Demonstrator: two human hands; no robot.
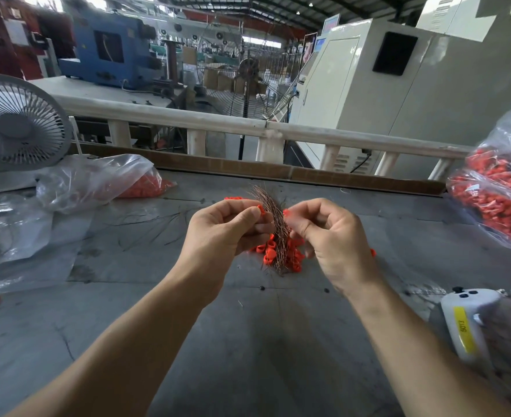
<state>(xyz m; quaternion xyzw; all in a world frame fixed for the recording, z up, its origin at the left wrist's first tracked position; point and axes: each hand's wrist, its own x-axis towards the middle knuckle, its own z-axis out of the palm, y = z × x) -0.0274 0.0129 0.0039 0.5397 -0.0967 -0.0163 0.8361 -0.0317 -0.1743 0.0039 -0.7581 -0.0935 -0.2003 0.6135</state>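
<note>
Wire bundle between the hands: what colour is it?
Coppery brown; the wire bundle shows best in the head view.

Free tabletop (248,341) between two plastic bags (98,182) (497,203)

A curved bundle of copper wires (273,219) stands upright mid-worktop (278,341), over a heap of orange caps (269,254).

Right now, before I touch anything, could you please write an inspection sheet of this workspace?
Surface: grey table, scuffed and scratched.
Job's things: copper wire bundle held upright; orange caps piled beneath it.
Clutter: left bag and right bag of caps, loose wires, white fan, white device.
Hands: left hand grips the bundle; right hand pinches an orange cap beside it.
Cables: black cable at the cream machine.
Surroundings: white railing, blue machine, floor fan.
</note>
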